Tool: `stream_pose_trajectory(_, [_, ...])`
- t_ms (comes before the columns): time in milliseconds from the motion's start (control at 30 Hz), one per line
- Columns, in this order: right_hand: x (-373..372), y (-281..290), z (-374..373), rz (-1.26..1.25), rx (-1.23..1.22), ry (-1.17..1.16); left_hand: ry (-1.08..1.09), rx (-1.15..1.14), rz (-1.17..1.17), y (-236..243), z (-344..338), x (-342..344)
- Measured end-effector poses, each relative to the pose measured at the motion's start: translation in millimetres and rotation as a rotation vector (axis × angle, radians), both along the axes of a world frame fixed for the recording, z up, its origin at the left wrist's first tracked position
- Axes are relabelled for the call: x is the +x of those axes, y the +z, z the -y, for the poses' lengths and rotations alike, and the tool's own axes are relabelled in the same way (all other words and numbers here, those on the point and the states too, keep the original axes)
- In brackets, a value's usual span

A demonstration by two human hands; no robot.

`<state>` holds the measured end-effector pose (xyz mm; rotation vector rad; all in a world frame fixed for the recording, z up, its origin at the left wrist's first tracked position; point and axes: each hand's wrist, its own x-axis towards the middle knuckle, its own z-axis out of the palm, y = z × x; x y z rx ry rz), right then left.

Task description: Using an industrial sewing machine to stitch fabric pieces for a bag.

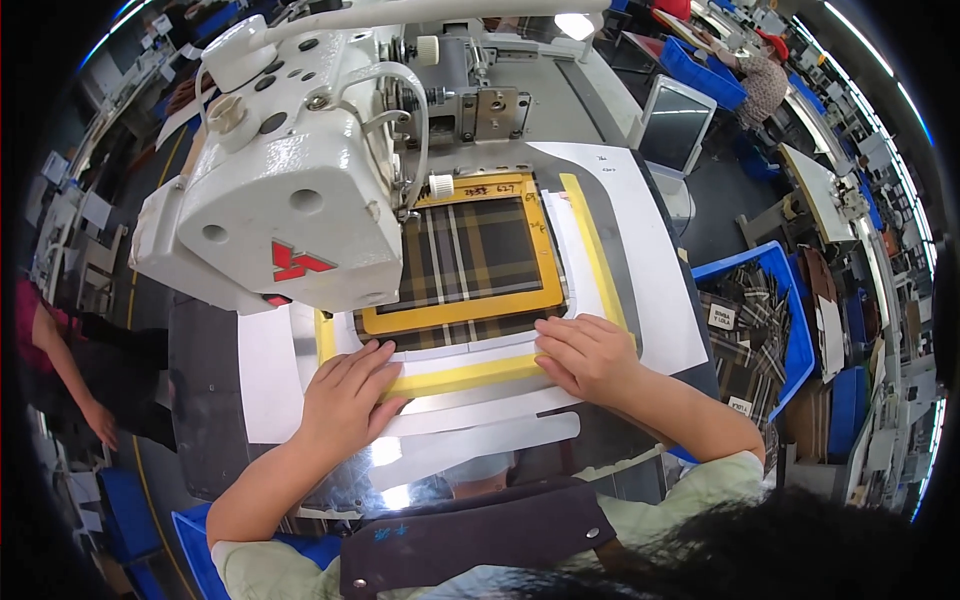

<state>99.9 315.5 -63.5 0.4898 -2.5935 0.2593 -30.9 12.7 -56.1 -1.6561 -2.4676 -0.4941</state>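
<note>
A piece of dark plaid fabric (480, 250) lies beneath a yellow rectangular frame (465, 314), its edge showing past the frame's near side. Around them is a white sheet edged with yellow tape (465, 377). My left hand (345, 395) rests on the near left part of this border, fingers stretched toward the frame's corner. On the near right part lies my right hand (590, 357), fingers extended and its fingertips at the fabric's edge. Neither hand grasps anything visible. The white sewing machine head (290, 190) rises over the left side and hides the frame's far left corner.
To the right, a blue bin (795, 330) holds plaid pieces with white labels. A tilted screen (675, 125) stands at the far right of the machine. Another person's arm (65, 365) shows at the left; a person (765, 85) works in the far right background.
</note>
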Motion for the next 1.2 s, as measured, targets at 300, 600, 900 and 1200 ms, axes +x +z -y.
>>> stream_pose_trajectory(300, [-2.1, -11.2, -7.1, -0.059, -0.030, 0.048, -0.011, 0.022, -0.011, -1.9, -5.8, -1.5])
stream_pose_trajectory(600, [95.7, 14.7, -105.3, -0.083, -0.115, -0.836, -0.045, 0.051, -0.021, -15.5, 1.0, -4.6])
stream_pose_trajectory(900, [226.3, -29.7, -188.6, 0.576, -0.068, -1.198, -0.021, 0.044, -0.047, -18.2, 0.8, -2.3])
stream_pose_trajectory(1200, [214.6, -34.5, -207.3, 0.576, -0.213, -1.155, 0.025, 0.051, -0.025, -5.3, 1.2, -0.1])
